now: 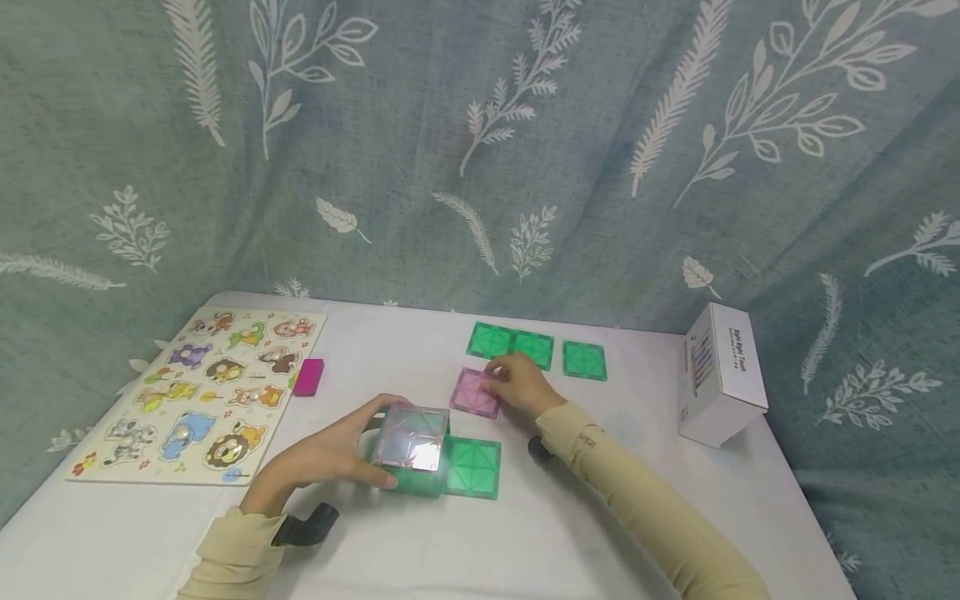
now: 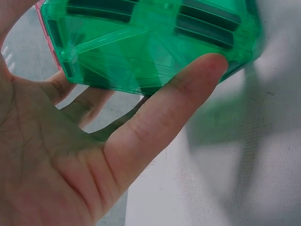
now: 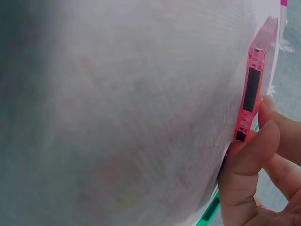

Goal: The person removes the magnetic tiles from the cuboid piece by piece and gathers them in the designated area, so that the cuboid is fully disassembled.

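My left hand (image 1: 330,454) grips a small block of see-through magnetic tiles. Green tiles (image 2: 127,52) form its near side, and a pale pink tile (image 1: 412,437) lies on top, shining with reflected light. In the left wrist view the thumb lies along the lower green edge and the other fingers are behind the block. My right hand (image 1: 521,387) pinches a pink magnetic tile (image 1: 474,393) by its right side, low over the table. The right wrist view shows that pink tile (image 3: 251,84) edge-on between thumb and finger. A flat green tile (image 1: 474,469) lies against the block's right side.
Behind the right hand lie green tiles (image 1: 491,340), with another green tile (image 1: 584,360) to their right. An animal puzzle board (image 1: 198,392) covers the left side, a magenta block (image 1: 308,377) beside it. A white box (image 1: 723,375) stands at the right. A patterned curtain (image 1: 420,167) hangs behind.
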Demonstrator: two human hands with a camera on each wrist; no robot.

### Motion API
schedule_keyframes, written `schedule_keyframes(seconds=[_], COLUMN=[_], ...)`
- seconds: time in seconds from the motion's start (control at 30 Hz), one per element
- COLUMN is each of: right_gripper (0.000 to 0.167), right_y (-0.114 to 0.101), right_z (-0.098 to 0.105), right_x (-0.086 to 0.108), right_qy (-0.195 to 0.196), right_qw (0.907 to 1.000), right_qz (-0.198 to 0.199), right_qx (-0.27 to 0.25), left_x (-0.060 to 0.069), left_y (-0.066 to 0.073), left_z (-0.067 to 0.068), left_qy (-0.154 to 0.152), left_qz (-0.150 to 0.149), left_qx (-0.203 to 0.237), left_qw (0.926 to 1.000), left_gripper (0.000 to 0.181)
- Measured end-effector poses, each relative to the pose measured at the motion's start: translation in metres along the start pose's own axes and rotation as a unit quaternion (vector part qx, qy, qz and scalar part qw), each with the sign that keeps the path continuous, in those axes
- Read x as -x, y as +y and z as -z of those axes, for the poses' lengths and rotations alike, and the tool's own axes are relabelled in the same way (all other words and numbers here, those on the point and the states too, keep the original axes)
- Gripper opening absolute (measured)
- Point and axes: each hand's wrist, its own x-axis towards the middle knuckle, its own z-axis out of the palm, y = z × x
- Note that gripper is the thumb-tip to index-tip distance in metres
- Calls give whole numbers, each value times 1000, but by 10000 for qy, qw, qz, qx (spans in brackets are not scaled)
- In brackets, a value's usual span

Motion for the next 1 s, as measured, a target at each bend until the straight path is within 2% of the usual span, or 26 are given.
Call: schedule_keyframes(seconds=[0.23, 0.57, 0.73, 0.87, 1.0], right_gripper=[26, 24, 37, 51, 59], right_y=[-2, 0, 1, -1, -3], right_z=[-1, 1, 5, 12, 16], right_x=[-1, -2, -1, 3, 9], right_qy=[-23, -13, 9, -116, -260], right_qw=[10000, 9998, 9989, 9978, 9989], right_qz=[17, -142, -382, -478, -280], right_qx=[89, -126, -286, -449, -278], left_x=[2, 1, 0, 0, 0], left_y=[0, 1, 2, 2, 3], left_z=[0, 0, -2, -2, -3], left_qy=[8, 11, 59, 113, 122], left_qz=[6, -15, 90, 192, 176], left_qx=[2, 26, 40, -21, -8], left_qw=[10000, 10000, 9999, 9998, 9998], left_gripper=[90, 92, 94, 94, 94])
